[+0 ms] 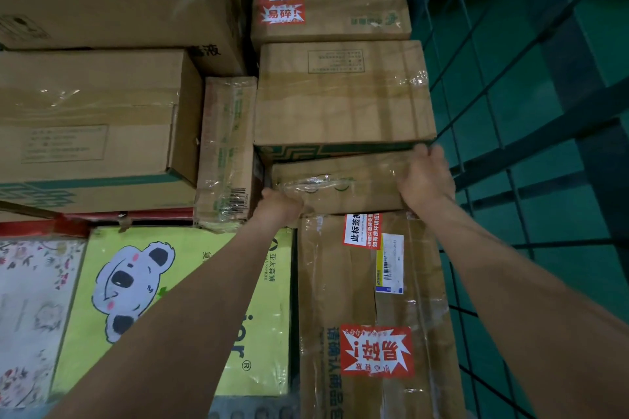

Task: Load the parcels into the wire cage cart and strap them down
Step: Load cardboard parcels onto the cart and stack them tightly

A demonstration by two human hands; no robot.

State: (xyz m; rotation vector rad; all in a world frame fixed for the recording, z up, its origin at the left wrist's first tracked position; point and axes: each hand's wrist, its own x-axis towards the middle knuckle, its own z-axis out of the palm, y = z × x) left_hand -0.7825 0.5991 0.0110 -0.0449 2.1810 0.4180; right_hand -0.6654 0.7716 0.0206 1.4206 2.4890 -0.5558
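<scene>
Small taped parcel [340,185] lay among stacked cartons inside the wire cage cart [531,85], wedged between a larger taped carton [343,95] above and a long box with a red fragile sticker [371,316] below. Left hand [279,206] was curled closed on its left end; right hand [427,177] gripped its right end, fingers wrapped over the top edge.
</scene>
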